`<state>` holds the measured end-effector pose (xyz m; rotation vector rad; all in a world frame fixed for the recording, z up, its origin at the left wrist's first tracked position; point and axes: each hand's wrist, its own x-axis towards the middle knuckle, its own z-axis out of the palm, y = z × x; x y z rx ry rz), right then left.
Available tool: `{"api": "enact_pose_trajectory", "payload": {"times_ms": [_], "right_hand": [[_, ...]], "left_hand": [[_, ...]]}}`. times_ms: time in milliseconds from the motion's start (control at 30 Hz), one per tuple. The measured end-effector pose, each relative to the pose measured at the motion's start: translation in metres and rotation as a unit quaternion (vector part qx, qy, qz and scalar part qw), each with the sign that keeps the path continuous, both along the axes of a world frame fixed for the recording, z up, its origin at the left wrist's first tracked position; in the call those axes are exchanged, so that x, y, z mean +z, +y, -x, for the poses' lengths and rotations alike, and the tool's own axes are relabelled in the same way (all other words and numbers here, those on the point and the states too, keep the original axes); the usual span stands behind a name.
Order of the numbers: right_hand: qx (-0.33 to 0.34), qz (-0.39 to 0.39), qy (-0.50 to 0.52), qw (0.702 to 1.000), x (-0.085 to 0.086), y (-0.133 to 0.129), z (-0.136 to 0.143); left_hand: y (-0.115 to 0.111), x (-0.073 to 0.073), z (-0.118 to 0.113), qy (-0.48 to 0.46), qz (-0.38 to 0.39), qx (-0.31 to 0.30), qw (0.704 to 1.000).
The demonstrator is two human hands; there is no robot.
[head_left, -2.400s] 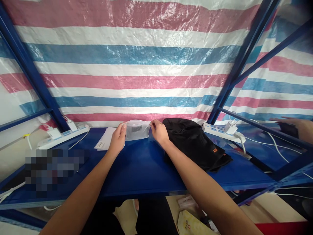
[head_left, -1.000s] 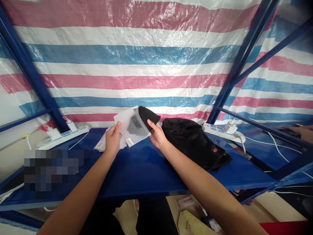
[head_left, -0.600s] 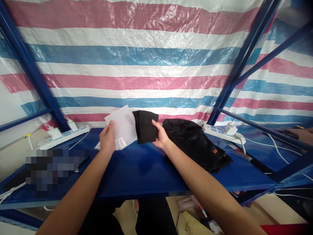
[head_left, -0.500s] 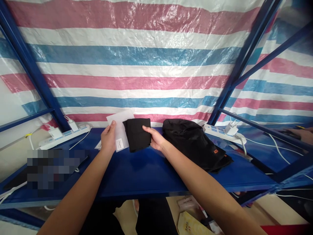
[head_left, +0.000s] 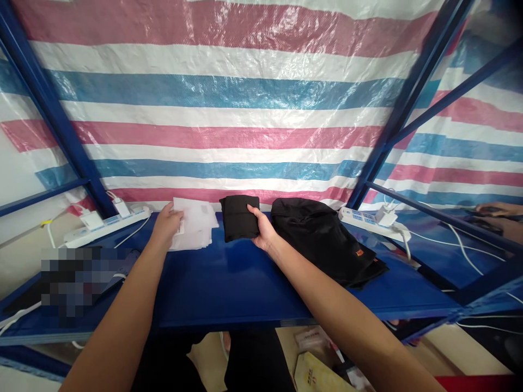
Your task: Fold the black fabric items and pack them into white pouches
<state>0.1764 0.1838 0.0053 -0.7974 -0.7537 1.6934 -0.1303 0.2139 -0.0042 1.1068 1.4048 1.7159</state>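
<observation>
Cloth (head_left: 237,222), black and folded into a compact, roughly square bundle, stands raised at the middle of the blue surface (head_left: 220,288). The person's right hand (head_left: 265,231) is on its right side, with the grip closed around that edge: thumb across the near face, fingers behind. Whether the bundle's lower edge touches the surface cannot be told.

To the left of the cloth, and apart from it, lies a loose stack of whitish translucent bags (head_left: 195,218), the sheets fanned unevenly. The left hand (head_left: 166,224) is farther left of the cloth, its fingers touching the left edge of the stack; whether that grip is pinching a bag or only resting against it cannot be told.

Just to the right of the cloth, beyond the right hand, black garments (head_left: 318,234) lie in a layered pile, with small orange lettering near the corner farthest from the cloth. A white power strip (head_left: 371,223) sits well to the right of the cloth and another power strip (head_left: 109,226) well to its left. Behind the cloth hangs a red, white and blue striped sheet (head_left: 229,130). Far to the cloth's right, a co-worker's hands (head_left: 500,209) show at the edge of view.
</observation>
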Motion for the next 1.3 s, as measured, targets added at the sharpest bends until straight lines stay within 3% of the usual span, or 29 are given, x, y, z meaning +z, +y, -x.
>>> {"api": "enact_pose_trajectory", "payload": {"times_ms": [67,167,233,333,433,500,567,633,767,867,933,1000,1067,1200,1300], "right_hand": [[-0.002,0.005,0.007,1.000,0.000,0.001,-0.001],[-0.002,0.018,0.021,1.000,0.000,0.000,0.000],[-0.004,0.029,0.023,0.999,-0.001,0.000,0.002],[-0.014,0.043,0.028,0.999,-0.002,0.000,0.005],[-0.018,0.050,0.041,0.998,-0.002,0.001,0.007],[-0.003,0.044,0.047,0.998,-0.001,0.001,0.006],[0.017,0.022,0.049,0.998,0.001,0.000,0.004],[0.020,-0.009,0.033,0.999,0.003,0.000,0.002],[-0.060,-0.128,-0.095,0.985,0.004,-0.001,0.000],[-0.169,-0.290,-0.247,0.909,0.004,-0.006,0.002],[-0.211,-0.367,-0.315,0.849,0.004,-0.012,0.004],[-0.204,-0.409,-0.351,0.817,0.004,-0.015,0.006],[-0.173,-0.409,-0.356,0.822,0.002,-0.014,0.005],[-0.111,-0.298,-0.331,0.888,-0.008,0.003,-0.004],[-0.108,-0.266,-0.391,0.874,-0.015,0.018,-0.016]], "left_hand": [[0.005,-0.002,0.019,0.115,0.053,0.048,0.991],[0.003,-0.005,0.032,0.307,0.100,0.083,0.943],[-0.003,-0.005,0.025,0.397,0.097,0.117,0.905],[-0.014,0.001,-0.002,0.467,0.009,0.129,0.875],[-0.029,0.009,-0.034,0.464,-0.109,-0.041,0.878],[-0.039,0.014,-0.052,0.464,-0.166,-0.169,0.853],[-0.049,0.016,-0.067,0.465,-0.207,-0.237,0.828],[-0.056,0.016,-0.078,0.434,-0.222,-0.248,0.837],[-0.056,0.015,-0.088,0.281,-0.180,-0.176,0.926],[-0.051,0.011,-0.092,0.142,-0.116,-0.149,0.972],[-0.048,0.009,-0.096,0.038,-0.086,-0.185,0.978],[-0.046,0.007,-0.101,-0.053,-0.068,-0.235,0.968],[-0.046,0.007,-0.104,-0.107,-0.052,-0.268,0.956],[-0.047,0.011,-0.103,-0.168,-0.027,-0.257,0.951],[-0.047,0.017,-0.096,-0.200,-0.019,-0.244,0.949]]}}
